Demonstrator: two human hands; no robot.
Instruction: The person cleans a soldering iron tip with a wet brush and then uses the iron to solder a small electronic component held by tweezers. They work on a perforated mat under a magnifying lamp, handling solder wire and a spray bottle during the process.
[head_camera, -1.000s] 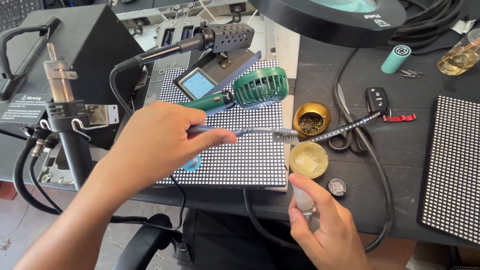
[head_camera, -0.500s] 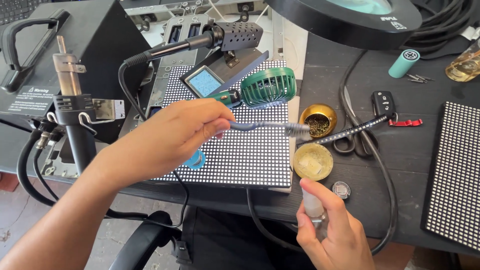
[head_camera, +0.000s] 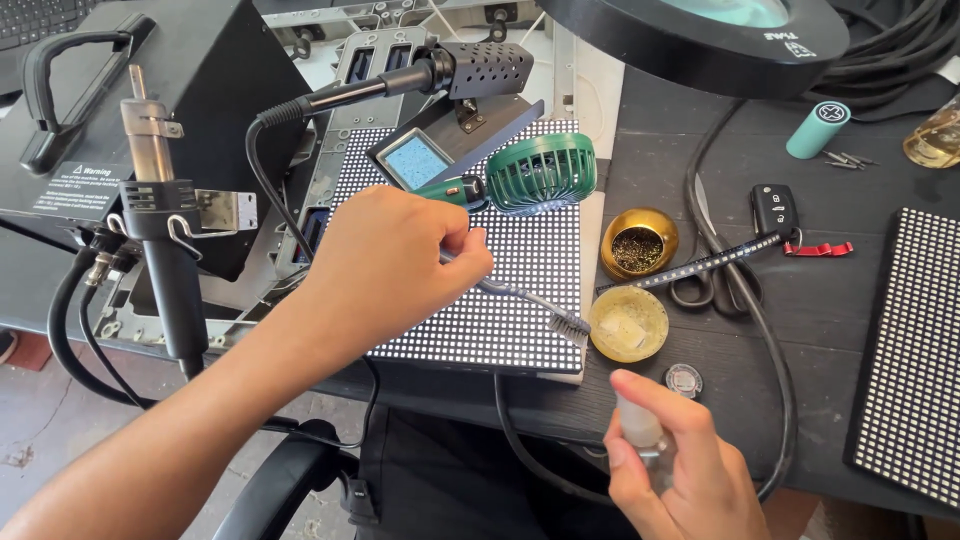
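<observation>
My left hand (head_camera: 385, 265) grips the handle of a grey brush (head_camera: 545, 310). Its bristle head rests at the right front corner of a black panel with a grid of white dots (head_camera: 520, 300). My right hand (head_camera: 675, 470) holds a small clear spray bottle (head_camera: 638, 420) upright near the table's front edge, just below a shallow yellow pot (head_camera: 628, 323). A small green fan (head_camera: 535, 172) lies on the far part of the dotted panel.
A hot-air tool (head_camera: 160, 220) stands at the left, with a black box (head_camera: 150, 110) behind it. A brass tip-cleaner pot (head_camera: 638, 243), scissors (head_camera: 715, 270), a car key (head_camera: 775, 208) and black cables (head_camera: 770, 330) lie to the right. A second dotted panel (head_camera: 915, 350) sits at far right.
My left hand has slid the brush rightward across the panel to its front right corner. My right hand has raised the bottle slightly.
</observation>
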